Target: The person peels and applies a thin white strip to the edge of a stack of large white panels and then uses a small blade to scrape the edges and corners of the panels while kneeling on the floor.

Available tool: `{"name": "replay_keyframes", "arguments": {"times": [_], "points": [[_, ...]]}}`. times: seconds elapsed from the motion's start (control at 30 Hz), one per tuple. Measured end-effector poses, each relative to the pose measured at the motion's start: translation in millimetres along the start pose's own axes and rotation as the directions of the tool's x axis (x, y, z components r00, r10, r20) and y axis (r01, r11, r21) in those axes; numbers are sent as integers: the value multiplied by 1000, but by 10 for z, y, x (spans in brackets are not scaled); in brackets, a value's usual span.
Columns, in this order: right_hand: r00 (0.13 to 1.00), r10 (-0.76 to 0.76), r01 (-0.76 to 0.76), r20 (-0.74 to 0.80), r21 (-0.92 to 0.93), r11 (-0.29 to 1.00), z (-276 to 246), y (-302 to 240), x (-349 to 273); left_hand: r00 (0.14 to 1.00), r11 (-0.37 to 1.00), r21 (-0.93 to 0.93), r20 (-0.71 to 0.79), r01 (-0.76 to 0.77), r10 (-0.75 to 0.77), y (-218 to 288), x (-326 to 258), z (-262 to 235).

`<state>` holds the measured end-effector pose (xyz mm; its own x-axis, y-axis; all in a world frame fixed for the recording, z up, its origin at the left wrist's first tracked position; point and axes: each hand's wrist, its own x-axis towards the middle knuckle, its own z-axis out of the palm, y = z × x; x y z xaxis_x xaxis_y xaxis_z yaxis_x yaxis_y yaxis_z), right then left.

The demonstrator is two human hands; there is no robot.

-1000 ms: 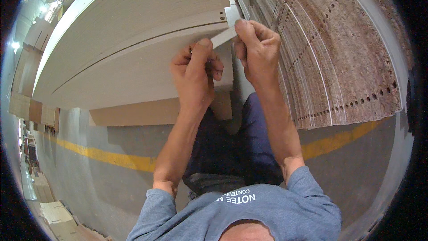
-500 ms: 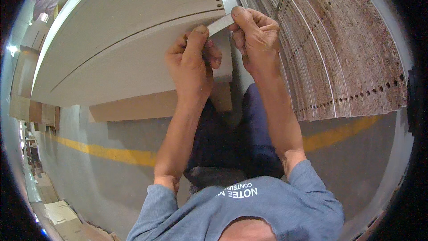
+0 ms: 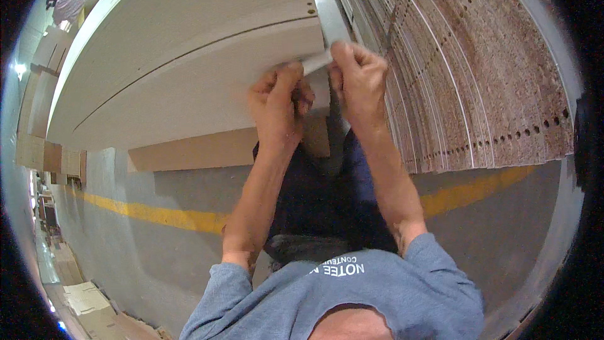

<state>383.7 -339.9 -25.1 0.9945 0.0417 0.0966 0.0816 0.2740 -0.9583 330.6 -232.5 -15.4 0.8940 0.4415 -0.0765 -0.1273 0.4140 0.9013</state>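
A workshop, by its close-packed drilled boards (image 3: 484,97) and yellow-striped grey floor (image 3: 157,255)

blue-grey T-shirt (image 3: 402,289) | rounded neckline (image 3: 350,305) | short sleeves (image 3: 229,283) | white printed lettering (image 3: 343,269) | dark navy trousers (image 3: 324,208)

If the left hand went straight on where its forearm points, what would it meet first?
Beyond the strip it pinches, the left hand would probably meet the wide pale panel, though depth is unclear.
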Motion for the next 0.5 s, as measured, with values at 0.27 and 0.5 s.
{"name": "replay_keyframes", "arguments": {"times": [0.27,0.5], "points": [[995,-83,83,48,0,997,87,-381,70,986,992,-36,111,-122,125,298,16,78],[1000,11,-11,-2,4,1000,-72,275,-37,999,995,87,12,47,-49,-159,1,-154]]}}
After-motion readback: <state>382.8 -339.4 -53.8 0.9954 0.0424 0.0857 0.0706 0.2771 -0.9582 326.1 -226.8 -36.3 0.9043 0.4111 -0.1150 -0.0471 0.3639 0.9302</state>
